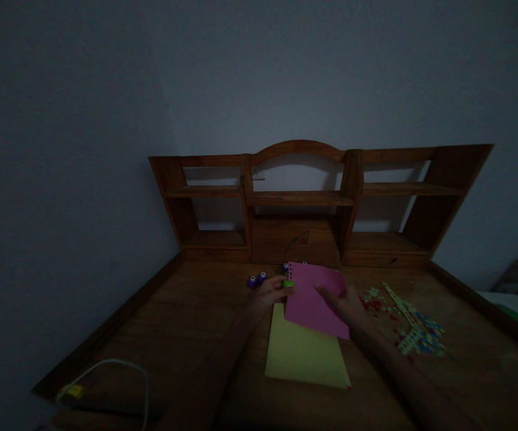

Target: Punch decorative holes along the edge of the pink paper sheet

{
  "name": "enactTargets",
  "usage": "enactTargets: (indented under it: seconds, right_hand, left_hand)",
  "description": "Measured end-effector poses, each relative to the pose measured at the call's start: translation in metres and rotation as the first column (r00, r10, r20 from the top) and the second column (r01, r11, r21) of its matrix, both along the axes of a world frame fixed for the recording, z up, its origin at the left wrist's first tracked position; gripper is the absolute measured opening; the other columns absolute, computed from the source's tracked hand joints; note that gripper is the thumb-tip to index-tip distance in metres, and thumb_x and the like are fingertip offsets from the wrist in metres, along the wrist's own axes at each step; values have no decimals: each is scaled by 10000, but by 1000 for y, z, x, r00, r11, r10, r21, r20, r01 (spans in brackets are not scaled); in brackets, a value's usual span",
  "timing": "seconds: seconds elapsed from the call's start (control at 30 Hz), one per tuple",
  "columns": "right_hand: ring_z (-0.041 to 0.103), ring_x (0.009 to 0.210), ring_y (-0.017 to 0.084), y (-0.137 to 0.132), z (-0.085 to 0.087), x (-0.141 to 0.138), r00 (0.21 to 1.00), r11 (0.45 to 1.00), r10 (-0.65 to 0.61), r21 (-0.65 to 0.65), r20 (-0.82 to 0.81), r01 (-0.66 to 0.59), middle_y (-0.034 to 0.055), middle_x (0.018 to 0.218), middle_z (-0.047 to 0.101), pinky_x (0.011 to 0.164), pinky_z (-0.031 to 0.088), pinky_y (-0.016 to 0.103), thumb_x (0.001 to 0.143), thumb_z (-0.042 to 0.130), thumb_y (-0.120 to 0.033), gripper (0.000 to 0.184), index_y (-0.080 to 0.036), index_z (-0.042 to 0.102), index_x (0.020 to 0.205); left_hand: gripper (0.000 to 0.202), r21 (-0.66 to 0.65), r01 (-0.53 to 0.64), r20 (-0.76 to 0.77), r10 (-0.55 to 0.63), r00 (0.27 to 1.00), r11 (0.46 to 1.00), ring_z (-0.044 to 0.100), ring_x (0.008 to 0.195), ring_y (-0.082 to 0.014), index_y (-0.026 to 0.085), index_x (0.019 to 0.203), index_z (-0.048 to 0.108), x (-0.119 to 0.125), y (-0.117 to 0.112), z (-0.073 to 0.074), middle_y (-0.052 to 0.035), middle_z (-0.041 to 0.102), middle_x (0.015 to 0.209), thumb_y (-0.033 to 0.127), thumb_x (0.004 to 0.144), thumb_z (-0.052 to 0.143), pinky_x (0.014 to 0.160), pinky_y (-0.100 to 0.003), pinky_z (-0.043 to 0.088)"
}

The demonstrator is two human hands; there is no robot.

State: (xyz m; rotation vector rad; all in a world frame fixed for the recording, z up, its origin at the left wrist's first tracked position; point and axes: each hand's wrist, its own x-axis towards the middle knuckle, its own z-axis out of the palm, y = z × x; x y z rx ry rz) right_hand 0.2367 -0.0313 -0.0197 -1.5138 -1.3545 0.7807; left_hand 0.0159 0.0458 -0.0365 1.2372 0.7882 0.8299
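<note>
1. Nearest, at 7 o'clock from the hands, a white cable (119,371) makes a loop on the desk (187,323). It lies well apart from the hands.
2. At 6 o'clock, a yellow sheet (306,359) lies flat on the desk between the two forearms. Its far edge goes under the pink sheet (313,299).
3. At 3 o'clock from the right hand, small coloured paper bits (414,329) lie scattered on the desk, near the hand but not touching it.
4. The pink sheet is between the two hands, directly in front of the person. Its long axis runs about from 6 to 12 o'clock, turned a little to 11. Its near edge overlaps the yellow sheet.
5. The right hand (344,304) is closed on the right side of the pink sheet, with the thumb on top of it.
6. The left hand (271,292) is at the left edge of the sheet, at 9 o'clock from its middle. The fingers seem closed on a green punch (289,284) that sits on this edge. A row of small holes goes from there toward 12 o'clock. Both hands touch the sheet, and the left one is the nearer to the holed edge.
7. At 10 o'clock from the left hand, just beside it, stand purple punches (257,279).
8. Farthest, at 12 o'clock, a wooden shelf unit (299,197) stands against the wall. The light is too dim to show fine details.
</note>
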Motion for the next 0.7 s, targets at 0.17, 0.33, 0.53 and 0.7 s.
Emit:
enactTargets:
  seconds: [0.17,0.33,0.53,0.7]
  right_hand:
    - [619,682,199,-1,3,-1,1000,1000,-18,-9,-6,18,128,843,678,518,438,233,733,605,-627,586,-86,659,954]
    - [605,651,189,-1,2,-1,999,1000,25,-14,-40,-26,134,793,669,506,429,230,739,608,-619,564,-81,655,902]
    - [618,677,207,-3,3,-2,999,999,-7,-31,-36,6,144,839,681,517,442,244,736,613,-620,580,-78,670,933]
    - [630,701,216,-5,9,-3,1000,1000,-8,-24,-12,8,135,860,687,536,461,254,745,607,-610,563,-88,668,945]
  left_hand:
    - [610,-19,8,-18,-8,1000,1000,635,883,-127,121,1060,591,0,-5,8,-116,628,1153,389,556,805,792,-258,502]
    - [593,-4,4,-21,-4,1000,1000,630,887,-123,115,1036,596,0,-1,4,-119,640,1129,374,549,812,804,-240,492]
    - [588,18,-11,-11,11,1000,1000,638,870,-122,121,1034,605,0,1,0,-105,654,1090,385,552,811,823,-256,494]
    - [619,-17,-4,-30,4,1000,1000,635,879,-127,119,1033,602,-1,-1,4,-108,646,1109,383,520,827,805,-255,502]
